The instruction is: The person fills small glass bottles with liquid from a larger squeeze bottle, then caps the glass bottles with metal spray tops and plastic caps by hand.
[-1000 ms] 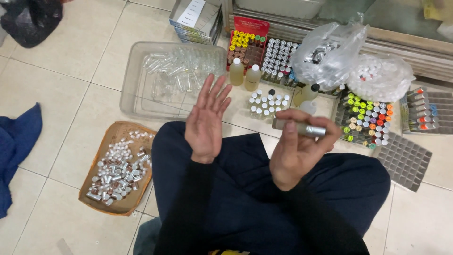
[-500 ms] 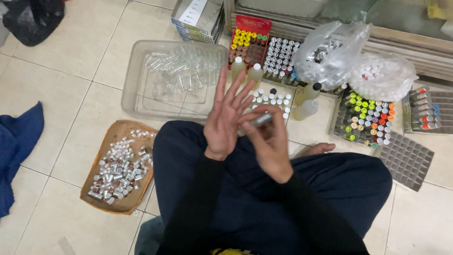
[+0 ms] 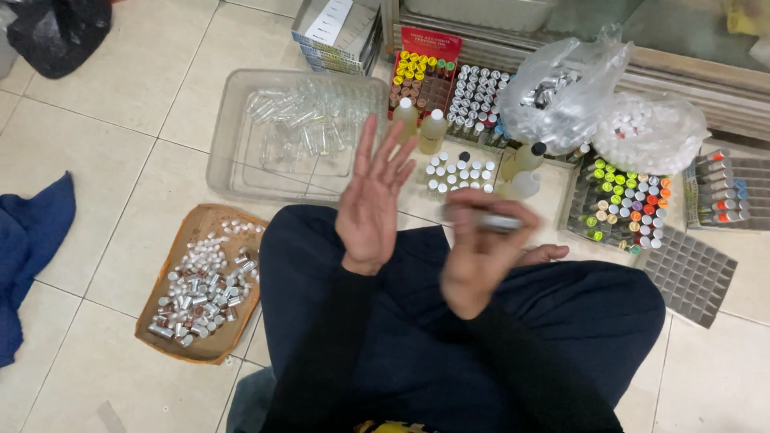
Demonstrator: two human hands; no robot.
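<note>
I sit cross-legged on a tiled floor in dark trousers. My left hand (image 3: 370, 200) is raised with the palm up and the fingers spread, holding nothing. Just to its right, my right hand (image 3: 475, 248) is closed around a small silvery vial (image 3: 496, 222) that lies sideways in the fingers; it is motion-blurred. The hands are close but apart. Beyond the fingertips stands a cluster of small white-capped vials (image 3: 459, 171) on the floor.
A clear plastic tub (image 3: 233, 152) of glass vials sits ahead left. A cardboard tray (image 3: 164, 252) of silver caps lies at my left knee. Racks of coloured-cap vials (image 3: 626, 204), two plastic bags (image 3: 561, 88), bottles (image 3: 431, 131) and an empty grey grid tray (image 3: 690, 273) are ahead right. Blue cloth (image 3: 32, 256) far left.
My right hand swung in against the left palm with the vial half a second ago, and has now drawn back right a little. The left hand stays raised and spread.
</note>
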